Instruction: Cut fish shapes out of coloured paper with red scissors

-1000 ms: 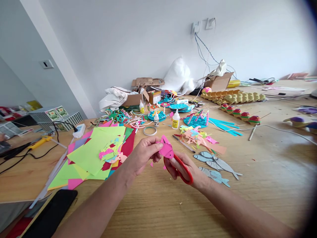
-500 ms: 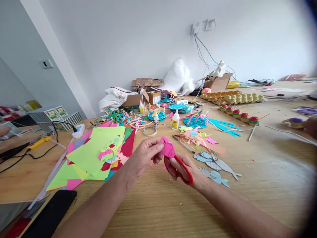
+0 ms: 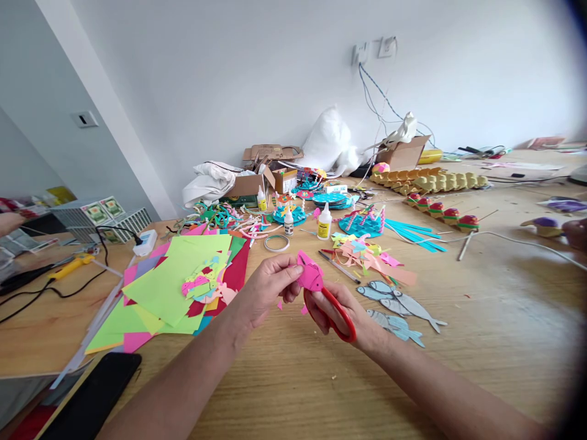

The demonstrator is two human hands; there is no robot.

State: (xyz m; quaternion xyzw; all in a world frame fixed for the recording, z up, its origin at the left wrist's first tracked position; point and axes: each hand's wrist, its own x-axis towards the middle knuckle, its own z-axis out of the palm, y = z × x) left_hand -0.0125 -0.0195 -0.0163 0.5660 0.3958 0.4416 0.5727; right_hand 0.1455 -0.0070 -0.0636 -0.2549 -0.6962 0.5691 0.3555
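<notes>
Between the thumb and fingers of my left hand [image 3: 277, 276] is a small piece of pink paper [image 3: 310, 275] with a fish drawn on it in dark lines. My right hand [image 3: 342, 305] is closed round the red handles of a pair of scissors [image 3: 345, 324]. Their blades are hidden behind the pink paper and my fingers. Small pink scraps [image 3: 304, 310] lie on the table just below the hands. To the right of my right hand lie several grey-blue paper fish [image 3: 410, 308] with drawn scales, and a pen [image 3: 340, 267] lies behind it.
Coloured paper sheets [image 3: 160, 281] with cut pieces on top lie left. Behind the hands stand glue bottles [image 3: 324, 223], a tape roll [image 3: 277, 243] and paper scraps [image 3: 367, 253]. A black phone [image 3: 98, 391] is front left. At the right edge is another person's hand [image 3: 575, 234].
My hands, the pink paper and the scissors look almost unchanged. The other person's hand at the right edge has shifted slightly, and another at the far left has moved up.
</notes>
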